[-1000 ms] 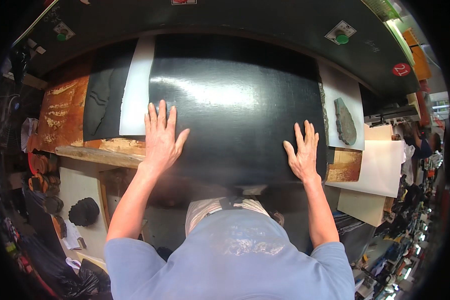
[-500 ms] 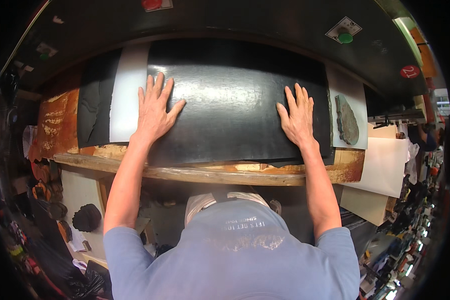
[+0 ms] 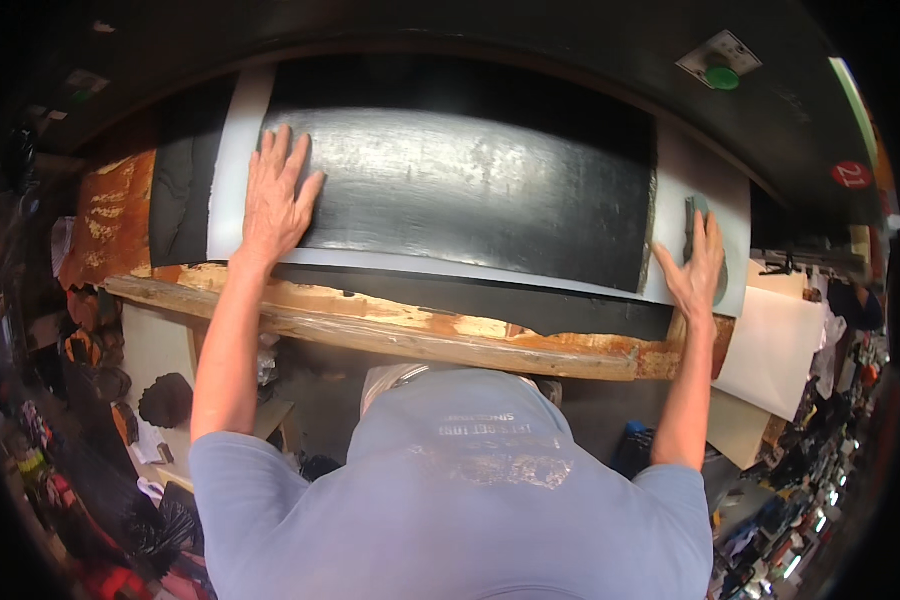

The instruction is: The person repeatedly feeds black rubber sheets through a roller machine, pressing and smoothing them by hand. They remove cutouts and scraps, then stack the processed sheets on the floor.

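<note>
A glossy black sheet (image 3: pixel 470 190) lies on a white board (image 3: pixel 232 170) on the worktable. My left hand (image 3: pixel 278 195) rests flat near the sheet's left end, its fingers stretched and the thumb apart. Beyond the sheet's right edge, my right hand (image 3: pixel 694 265) lies over a grey-green, sole-shaped block (image 3: pixel 696 206) on the white board. Its fingers are extended and its thumb is spread; much of the block is hidden under them.
A dark machine panel with a green button (image 3: pixel 721 78) overhangs the far side. A worn wooden rail (image 3: pixel 450 345) runs along the near edge. Black sheeting (image 3: pixel 185 190) lies at the left; pale boards (image 3: pixel 775 330) stand at the lower right.
My right hand has left the black sheet and moved right onto the block. The sheet sits farther away, showing a white strip along its near edge. My left hand has shifted slightly away and left.
</note>
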### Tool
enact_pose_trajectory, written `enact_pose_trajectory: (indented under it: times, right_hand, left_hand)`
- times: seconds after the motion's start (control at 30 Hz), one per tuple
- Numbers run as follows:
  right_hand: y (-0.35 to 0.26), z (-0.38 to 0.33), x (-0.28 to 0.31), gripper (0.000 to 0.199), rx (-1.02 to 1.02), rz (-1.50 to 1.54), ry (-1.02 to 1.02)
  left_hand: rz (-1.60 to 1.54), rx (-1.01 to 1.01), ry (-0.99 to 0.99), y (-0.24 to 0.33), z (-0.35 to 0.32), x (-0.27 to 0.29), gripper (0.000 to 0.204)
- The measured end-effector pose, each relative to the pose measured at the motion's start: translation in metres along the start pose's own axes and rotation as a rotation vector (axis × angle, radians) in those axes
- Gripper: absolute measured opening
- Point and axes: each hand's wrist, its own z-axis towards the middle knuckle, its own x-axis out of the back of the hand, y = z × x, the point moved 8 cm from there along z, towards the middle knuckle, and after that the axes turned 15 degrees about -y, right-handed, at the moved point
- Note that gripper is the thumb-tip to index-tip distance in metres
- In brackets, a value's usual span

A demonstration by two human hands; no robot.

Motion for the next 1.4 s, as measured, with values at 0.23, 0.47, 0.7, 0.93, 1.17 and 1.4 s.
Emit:
enact_pose_trajectory:
  times: [0.23, 0.47, 0.7, 0.93, 1.17, 1.4]
  right_hand:
    - [0.070, -0.002, -0.002, 0.093, 0.000, 0.190, -0.125]
    - [0.031, -0.001, 0.024, 0.077, 0.030, 0.245, 0.013]
    - [-0.181, -0.017, 0.038, 0.077, 0.072, 0.730, -0.107]
    - [-0.435, 0.039, 0.002, 0.087, 0.294, 0.739, -0.154]
    - [-0.467, 0.031, -0.044, 0.106, 0.654, 0.349, -0.240]
    - [-0.481, 0.021, -0.050, 0.089, 0.564, 0.425, -0.034]
  left_hand:
    - [-0.125, -0.049, 0.111, 0.002, -0.004, 0.014, 0.055]
    - [-0.193, -0.030, 0.157, 0.003, -0.008, 0.014, 0.052]
    - [-0.545, -0.028, 0.270, -0.013, -0.011, 0.021, 0.048]
    - [-0.412, -0.111, 0.088, -0.047, -0.060, 0.037, 0.056]
    - [-0.369, -0.241, 0.051, -0.059, -0.076, 0.030, 0.055]
    - [-0.377, -0.195, 0.037, -0.055, -0.075, 0.025, 0.056]
